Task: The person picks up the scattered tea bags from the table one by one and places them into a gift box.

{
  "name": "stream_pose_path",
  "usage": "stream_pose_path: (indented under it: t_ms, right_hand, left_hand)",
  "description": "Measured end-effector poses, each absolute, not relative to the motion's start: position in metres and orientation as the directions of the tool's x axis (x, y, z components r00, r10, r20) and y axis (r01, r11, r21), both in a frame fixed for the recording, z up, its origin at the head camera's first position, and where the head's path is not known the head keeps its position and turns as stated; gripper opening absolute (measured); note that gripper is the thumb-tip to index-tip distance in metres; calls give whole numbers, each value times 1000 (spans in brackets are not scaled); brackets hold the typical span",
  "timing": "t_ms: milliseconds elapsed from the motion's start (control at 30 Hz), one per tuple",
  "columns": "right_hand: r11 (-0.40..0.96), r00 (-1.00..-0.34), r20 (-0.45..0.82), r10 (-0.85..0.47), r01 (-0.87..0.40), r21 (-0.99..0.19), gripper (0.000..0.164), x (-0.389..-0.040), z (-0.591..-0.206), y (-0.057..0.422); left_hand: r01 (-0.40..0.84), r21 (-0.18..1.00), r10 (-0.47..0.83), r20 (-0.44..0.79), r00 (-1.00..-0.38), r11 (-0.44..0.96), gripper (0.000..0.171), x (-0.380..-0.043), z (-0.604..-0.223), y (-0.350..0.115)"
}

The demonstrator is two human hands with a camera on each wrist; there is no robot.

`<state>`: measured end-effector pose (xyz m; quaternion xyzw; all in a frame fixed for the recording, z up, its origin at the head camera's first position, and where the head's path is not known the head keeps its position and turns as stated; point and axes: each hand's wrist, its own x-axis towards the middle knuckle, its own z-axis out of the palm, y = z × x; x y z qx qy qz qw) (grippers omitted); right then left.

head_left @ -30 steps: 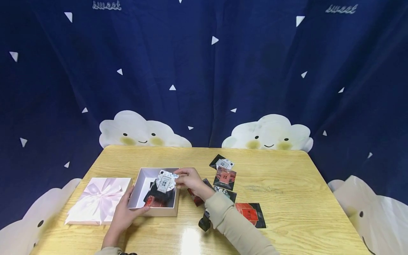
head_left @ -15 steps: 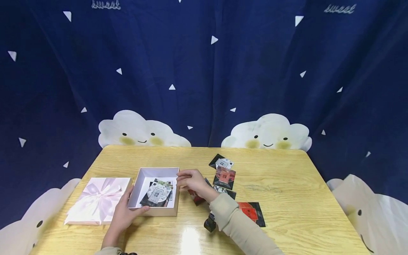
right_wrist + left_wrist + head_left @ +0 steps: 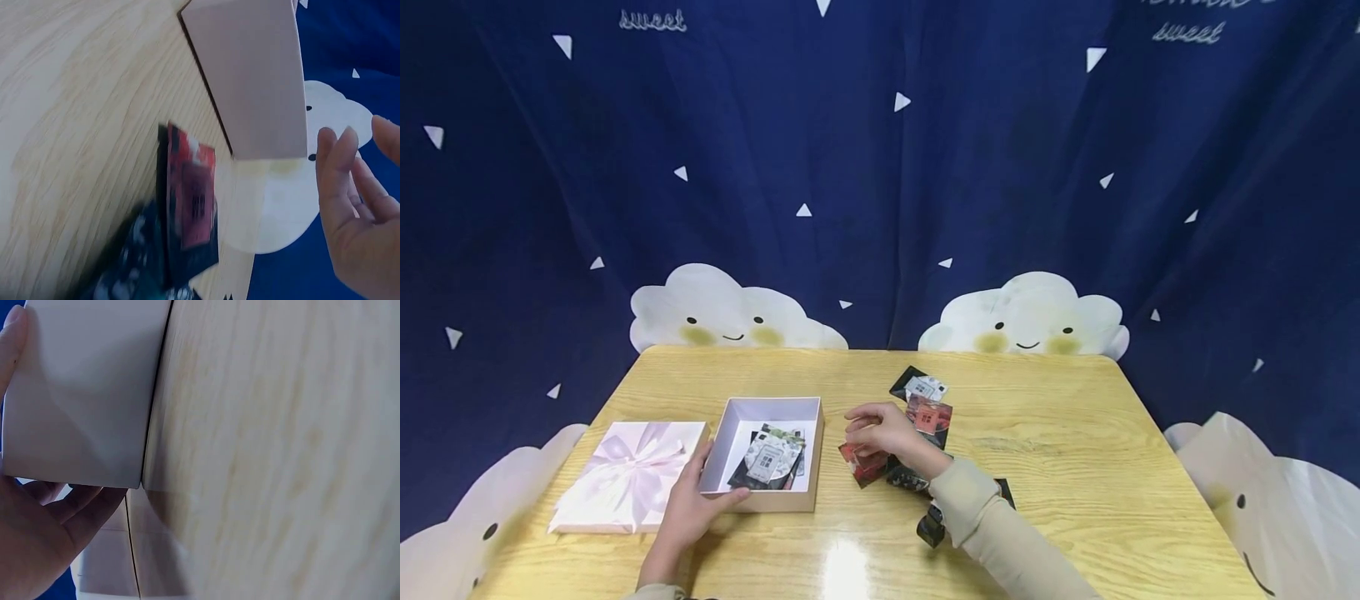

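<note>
My left hand [image 3: 688, 510] grips the near left corner of an open pale box [image 3: 778, 501], thumb on the front wall and fingers along the left side. The left wrist view shows that hand [image 3: 37, 537] wrapped about the box [image 3: 81, 394]. Several flat square packets lie inside, a white-and-black packet [image 3: 771, 457] on top. My right hand [image 3: 889, 433] is above the packets right of the box, fingers loosely bent and holding nothing. Just below it lies a red-and-black packet [image 3: 863, 468]. In the right wrist view this packet [image 3: 194, 206] is apart from the hand [image 3: 362, 219].
A white lid with a ribbon bow [image 3: 632, 475] lies left of the box. Another red packet [image 3: 931, 418] and a black-and-white packet [image 3: 920, 385] lie farther back. More packets are partly hidden under the right forearm. A dark blue curtain [image 3: 880, 167] hangs behind the table [image 3: 1075, 433].
My right hand let go of the white packet in the box, then moved right, away from the box to above the loose packets. The left hand has stayed at the box.
</note>
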<state>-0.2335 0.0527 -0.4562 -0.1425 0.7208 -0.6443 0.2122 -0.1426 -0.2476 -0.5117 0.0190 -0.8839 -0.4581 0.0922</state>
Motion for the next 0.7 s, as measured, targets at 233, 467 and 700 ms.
stream_pose_path:
  t_ms: [233, 467, 700]
  right_hand:
    - [158, -856, -105, -505, 28, -987, 39, -232, -457, 79]
    - [205, -866, -97, -490, -6, -979, 45, -230, -467, 108]
    - [238, -872, -72, -484, -51, -970, 44, -227, -470, 134]
  left_hand:
    - [54, 811, -118, 150, -982, 583, 98, -142, -512, -248]
    - [52, 805, -113, 147, -983, 591, 99, -142, -511, -248]
    - [63, 803, -112, 160, -981, 593, 99, -143, -513, -248]
